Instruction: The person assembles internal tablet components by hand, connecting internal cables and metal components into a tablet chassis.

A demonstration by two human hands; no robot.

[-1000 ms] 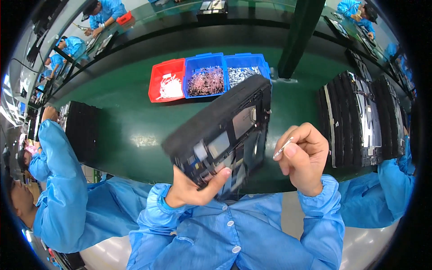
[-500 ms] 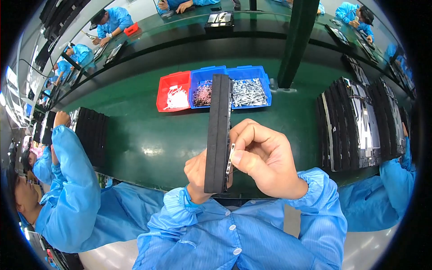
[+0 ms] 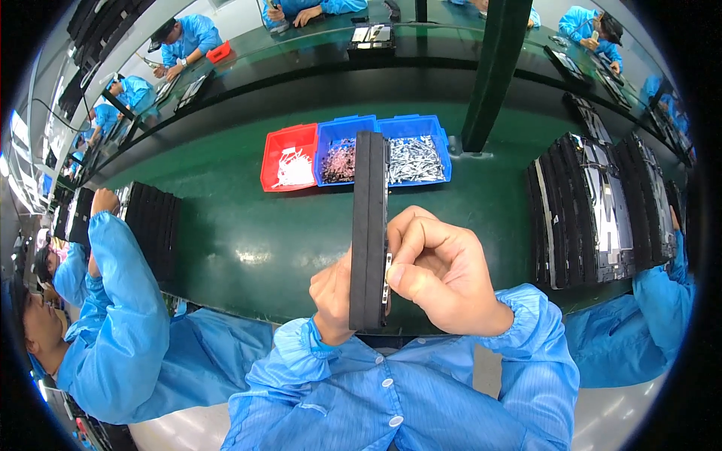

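A thick black slab (image 3: 366,233) with foam-like sides stands on edge in front of me, its long side running away from my body. Behind its left face is my left hand (image 3: 331,294), closed round it near the close end; some fingers are hidden. My right hand (image 3: 444,274) is at the slab's right face, thumb and forefinger pinching a narrow light metal strip (image 3: 388,279) with dark holes. That strip lies lengthwise along the slab's right edge and seems to touch it. Part of the strip is under the fingertips.
Beyond the slab sit a red bin (image 3: 291,136) of white pieces, a blue bin (image 3: 326,137) of pink and dark pieces, and another blue bin (image 3: 444,167) of silvery pieces. Similar slabs stand in rows at right (image 3: 553,225) and left (image 3: 154,225). A green post (image 3: 492,83) rises behind. Co-workers sit around.
The slab and both my hands have shifted slightly toward me. The strip, tilted before, now lies more in line with the slab's edge.
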